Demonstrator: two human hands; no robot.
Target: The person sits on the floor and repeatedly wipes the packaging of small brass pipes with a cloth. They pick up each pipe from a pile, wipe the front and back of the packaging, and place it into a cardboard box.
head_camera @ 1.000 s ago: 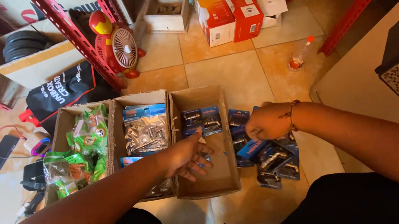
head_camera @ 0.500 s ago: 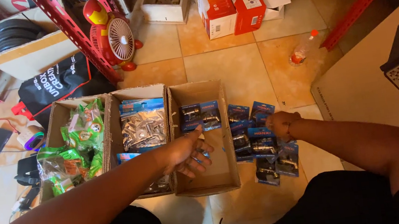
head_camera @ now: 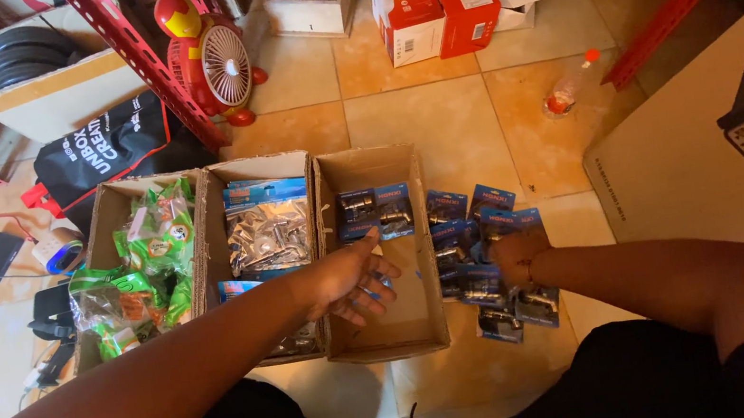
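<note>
Three cardboard boxes sit side by side; I see two blue blister packs upright at the rightmost one's far end. My left hand hovers inside, fingers spread. My right hand rests, fingers curled, on the floor pile of packs.

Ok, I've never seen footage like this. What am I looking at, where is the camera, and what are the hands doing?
There is no machine: one camera worn on a person's head looks down at their own arms over a tiled floor. Three open cardboard boxes sit side by side: green packets, silvery bags, and a nearly empty box with two blue packs. The left hand is inside that box, a blue-edged pack under its fingers. The right hand rests on a pile of blue packs beside the box; whether it grips one is unclear.
</note>
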